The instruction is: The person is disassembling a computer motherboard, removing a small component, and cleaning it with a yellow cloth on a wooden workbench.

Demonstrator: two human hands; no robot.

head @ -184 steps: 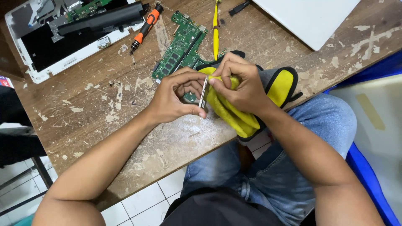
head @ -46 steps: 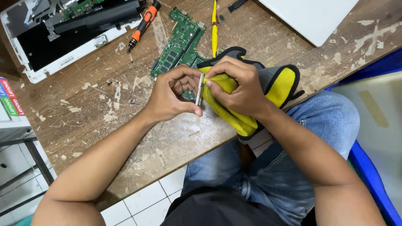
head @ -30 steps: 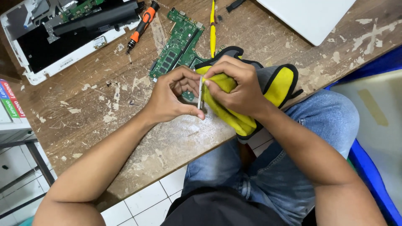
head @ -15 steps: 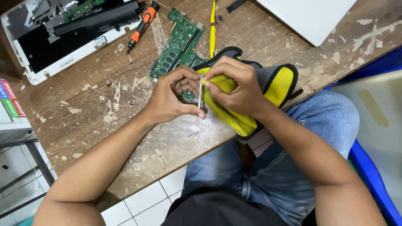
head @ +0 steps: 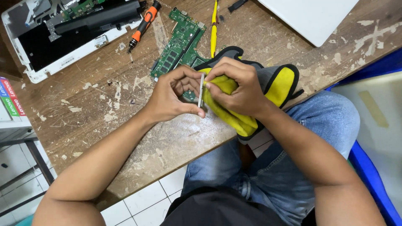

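Left hand [head: 171,98] pinches thin silvery strip [head: 201,90] upright, edge-on; right hand [head: 234,86] clamps yellow cloth [head: 251,121] against it.

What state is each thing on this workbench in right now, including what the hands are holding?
Left hand: pinching a small flat metal strip, held on edge.
Right hand: pressing a yellow cloth against the strip.
Green circuit board: bare, lying flat on the wooden table.
White laptop shell: opened up, insides exposed.
Orange screwdriver: lying unused.
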